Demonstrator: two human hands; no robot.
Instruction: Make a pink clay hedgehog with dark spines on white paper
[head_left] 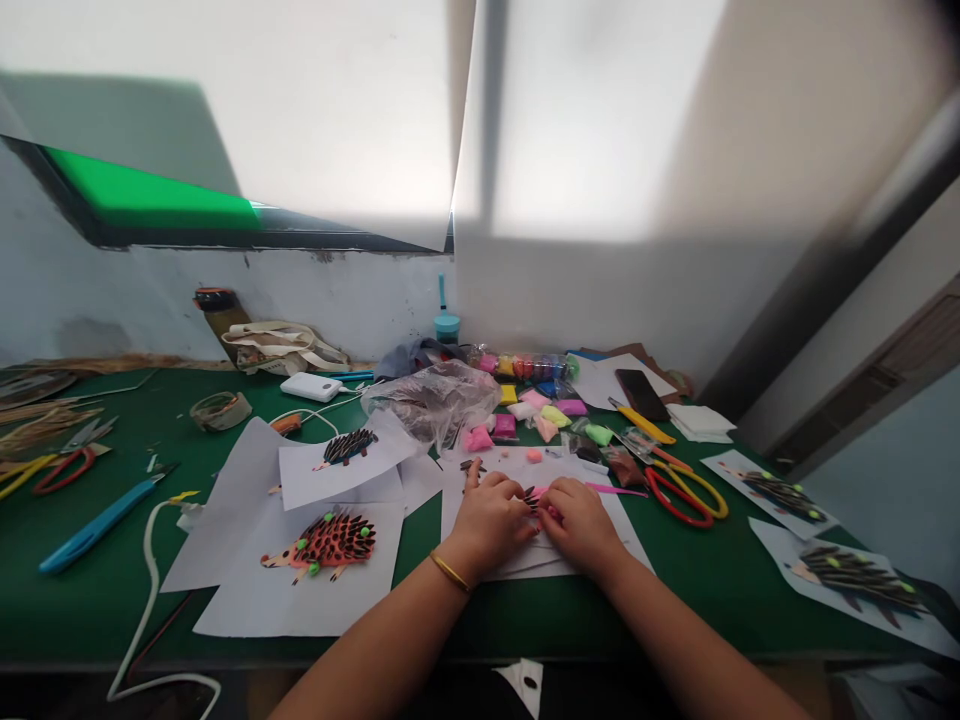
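Observation:
My left hand (491, 522), with a gold bangle (450, 571) at its wrist, rests on white paper (630, 535). One finger sticks up while the others curl towards the middle; what their tips hold is hidden. My right hand (581, 522) faces it, its fingers closed around a bit of pink clay (553, 513). Between the hands, a small patch of dark spiky pieces (531, 497) shows, partly covered by fingers. A thin pink tool (619, 489) lies beyond my right hand. Small lumps of orange clay (533, 455) sit on the paper's far part.
Left lie hedgehog pictures (337, 545) on paper, a blue utility knife (105, 522) and a white cable (150, 560). Several clay packets (505, 426) and a plastic bag (427, 400) lie ahead. Scissors (682, 497), a phone (641, 394) and more hedgehog pictures (859, 575) are right.

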